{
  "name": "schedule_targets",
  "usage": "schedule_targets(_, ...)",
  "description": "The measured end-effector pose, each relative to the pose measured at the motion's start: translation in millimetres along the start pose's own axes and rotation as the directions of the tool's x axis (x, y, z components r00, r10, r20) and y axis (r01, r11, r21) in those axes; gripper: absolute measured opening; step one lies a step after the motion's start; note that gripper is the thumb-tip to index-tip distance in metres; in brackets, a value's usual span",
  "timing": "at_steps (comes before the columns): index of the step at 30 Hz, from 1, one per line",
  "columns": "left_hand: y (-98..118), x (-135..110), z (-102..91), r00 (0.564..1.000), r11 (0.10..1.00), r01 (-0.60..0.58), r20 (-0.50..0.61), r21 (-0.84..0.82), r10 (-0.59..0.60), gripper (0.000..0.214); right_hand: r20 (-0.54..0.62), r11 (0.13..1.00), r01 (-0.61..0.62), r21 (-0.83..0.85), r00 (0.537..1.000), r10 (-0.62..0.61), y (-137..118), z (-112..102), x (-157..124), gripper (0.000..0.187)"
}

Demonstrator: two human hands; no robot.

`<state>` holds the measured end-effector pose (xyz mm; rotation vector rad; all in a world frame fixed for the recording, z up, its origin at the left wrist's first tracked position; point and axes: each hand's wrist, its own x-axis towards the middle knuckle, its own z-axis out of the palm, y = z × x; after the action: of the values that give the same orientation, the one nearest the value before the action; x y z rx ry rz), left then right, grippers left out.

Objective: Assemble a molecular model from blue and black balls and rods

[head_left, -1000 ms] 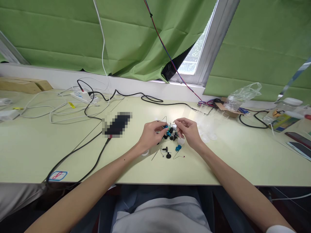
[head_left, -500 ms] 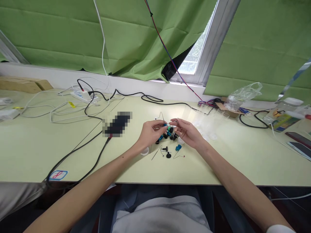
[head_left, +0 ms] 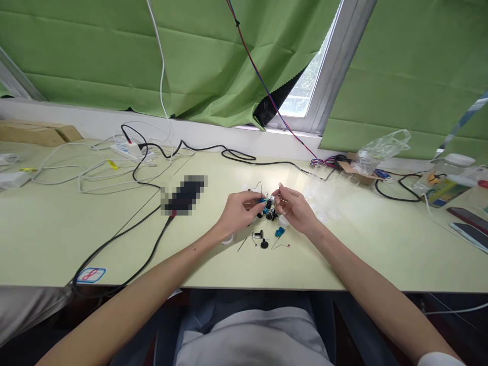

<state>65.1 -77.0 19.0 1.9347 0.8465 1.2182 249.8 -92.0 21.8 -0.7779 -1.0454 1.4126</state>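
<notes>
My left hand point(head_left: 241, 209) is closed in a pinch on a small blue part point(head_left: 262, 200), from which a thin bent wire point(head_left: 261, 186) seems to rise. Close beside it, my right hand point(head_left: 293, 207) pinches too; a thin, pale bit shows between the hands, too small to name. Under the fingers lies a cluster of black and blue pieces, partly hidden. Nearer to me are a black disc with a stem point(head_left: 264, 243), another black piece point(head_left: 258, 234) and a blue piece point(head_left: 280, 232) with a red-tipped wire point(head_left: 282, 246). A white cap point(head_left: 227, 239) sits by my left wrist.
A pixelated dark device point(head_left: 183, 195) with a black cable lies left. White cables and a power strip point(head_left: 131, 148) are at the back left. Clear plastic pieces point(head_left: 331, 211) lie right of my hands. An open box with a plastic bag point(head_left: 385, 147) and a jar point(head_left: 446, 178) stand back right.
My right hand has drawn slightly right, and my left hand has shifted a little right and down. The bent wire has moved right with my left hand. The green spot between the fingers shows less.
</notes>
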Motion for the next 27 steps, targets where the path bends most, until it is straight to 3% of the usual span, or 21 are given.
schedule_targets(15,1.9,-0.8,0.5,0.997,0.996,-0.067,0.027,0.061,0.066,0.019,0.035,1.000,0.012,-0.005,0.999,-0.012,0.6,0.7,-1.3,0.026)
schedule_targets(27,2.8,1.5,-0.6,0.995,0.982,0.098,0.019,-0.164,-0.096,0.027,0.051,0.985,-0.083,0.149,0.996,0.076,1.4,1.7,-0.5,0.014)
